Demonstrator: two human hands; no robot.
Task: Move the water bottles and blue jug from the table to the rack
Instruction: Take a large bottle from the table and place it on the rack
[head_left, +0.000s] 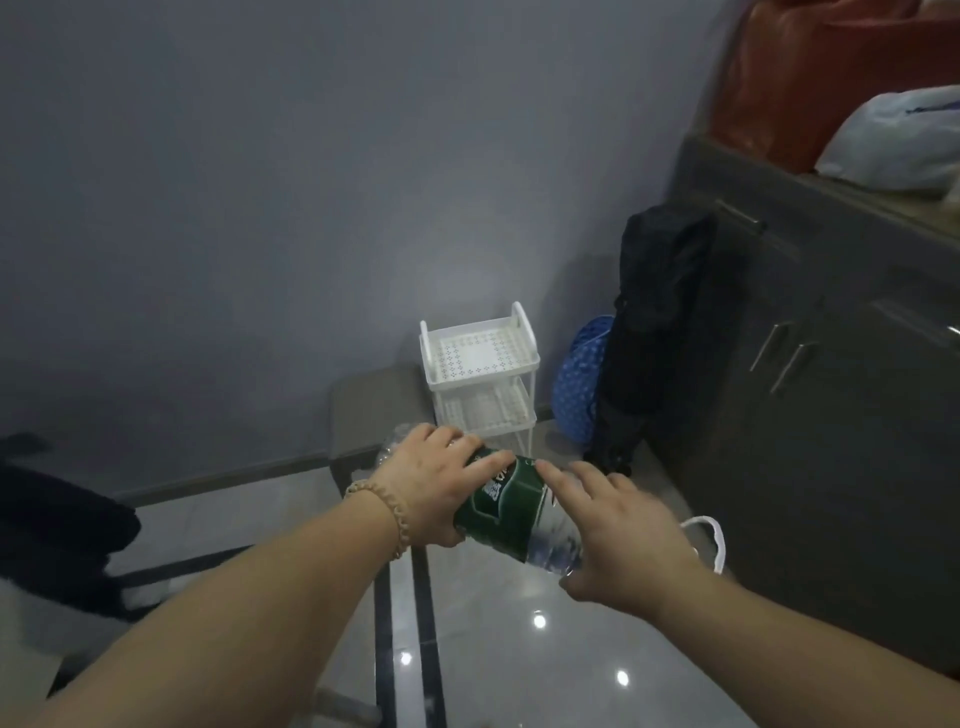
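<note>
A clear water bottle (511, 512) with a dark green label lies tilted in the air in front of me. My left hand (431, 488) is wrapped around its upper part and label. My right hand (618, 525) rests against its lower end, fingers spread along the side. Beyond the hands, a white two-tier plastic rack (480, 364) stands on the floor by the grey wall, and both of its shelves look bare. No blue jug or table shows in the head view.
A black bag (654, 322) leans on a dark cabinet (810, 374) to the right of the rack, with a blue dotted bag (579, 384) between them. A low grey stool (374, 410) stands left of the rack. Dark cloth (57, 525) lies at far left. The floor is glossy tile.
</note>
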